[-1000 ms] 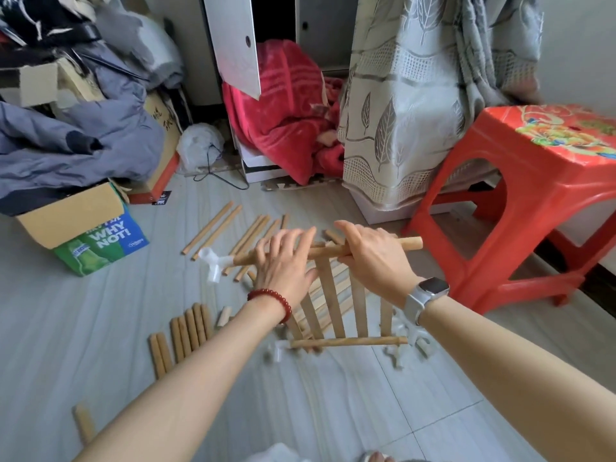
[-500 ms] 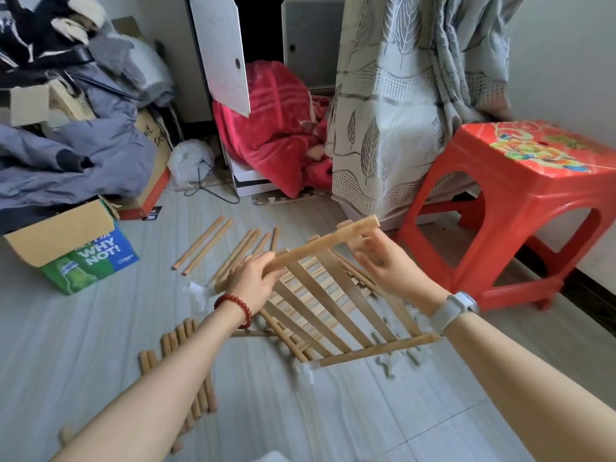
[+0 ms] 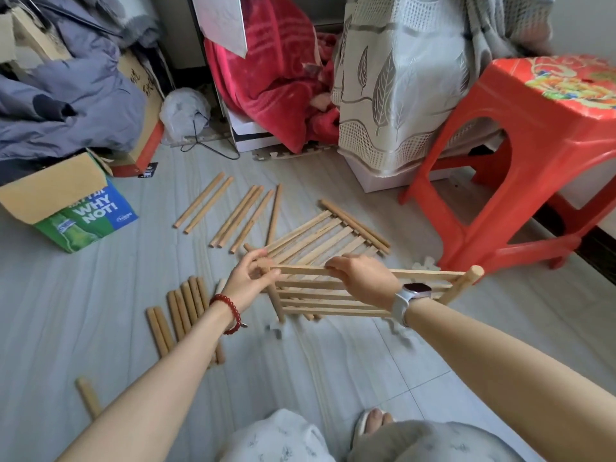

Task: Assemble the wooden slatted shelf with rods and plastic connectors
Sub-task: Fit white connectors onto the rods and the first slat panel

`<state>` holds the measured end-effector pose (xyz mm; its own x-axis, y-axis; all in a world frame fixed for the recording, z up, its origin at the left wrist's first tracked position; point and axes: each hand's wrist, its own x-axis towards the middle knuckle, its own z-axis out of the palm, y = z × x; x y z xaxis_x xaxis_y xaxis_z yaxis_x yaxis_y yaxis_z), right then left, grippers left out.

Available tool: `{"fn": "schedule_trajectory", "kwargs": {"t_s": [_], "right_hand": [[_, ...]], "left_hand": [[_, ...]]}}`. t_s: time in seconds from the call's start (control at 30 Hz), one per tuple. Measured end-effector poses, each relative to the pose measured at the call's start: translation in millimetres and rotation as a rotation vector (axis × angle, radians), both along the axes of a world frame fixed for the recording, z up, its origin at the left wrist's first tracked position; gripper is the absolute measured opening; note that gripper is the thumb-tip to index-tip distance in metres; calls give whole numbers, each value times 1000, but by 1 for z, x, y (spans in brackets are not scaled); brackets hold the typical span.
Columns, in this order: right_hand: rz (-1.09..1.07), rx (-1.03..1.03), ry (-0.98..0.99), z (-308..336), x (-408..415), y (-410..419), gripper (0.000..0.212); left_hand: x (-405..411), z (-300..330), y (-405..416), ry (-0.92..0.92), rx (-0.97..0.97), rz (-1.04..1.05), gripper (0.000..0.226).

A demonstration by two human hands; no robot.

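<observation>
Both hands (image 3: pixel 253 281) (image 3: pixel 363 278) on slatted panel (image 3: pixel 333 296)

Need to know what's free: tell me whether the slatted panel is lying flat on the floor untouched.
No, both the left hand and right hand grip the slatted panel.

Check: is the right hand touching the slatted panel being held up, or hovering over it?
Touching. In the head view the right hand lies over the top slat of the held slatted panel, fingers curled over its edge with no gap; the left hand grips the panel's left end.
</observation>
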<state>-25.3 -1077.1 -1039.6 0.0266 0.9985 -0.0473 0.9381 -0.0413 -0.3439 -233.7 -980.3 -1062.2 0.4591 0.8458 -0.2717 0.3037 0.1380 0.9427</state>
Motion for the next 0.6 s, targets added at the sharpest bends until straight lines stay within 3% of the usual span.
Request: {"fn": "schedule_trajectory", "kwargs": {"t_s": [0.1, 0.27, 0.33, 0.4, 0.47, 0.6], "right_hand": [[-35, -17, 58, -19, -3, 0, 28], [-15, 30, 7, -17, 8, 1, 28], [-152, 248, -96, -8, 27, -6, 31], [-378, 316, -223, -1, 52, -22, 34], [-593, 176, -267, -2, 74, -38, 26], [-850, 62, -61, -20, 90, -58, 25]], "left_hand": [[-3, -7, -5, -13, 1, 63, 12], [0, -5, -6, 78, 152, 77, 14], [4, -1, -8, 96, 116, 99, 22], [9, -2, -11, 120, 94, 138, 34], [17, -4, -13, 120, 83, 185, 36], [31, -4, -15, 76, 44, 295, 31]]}}
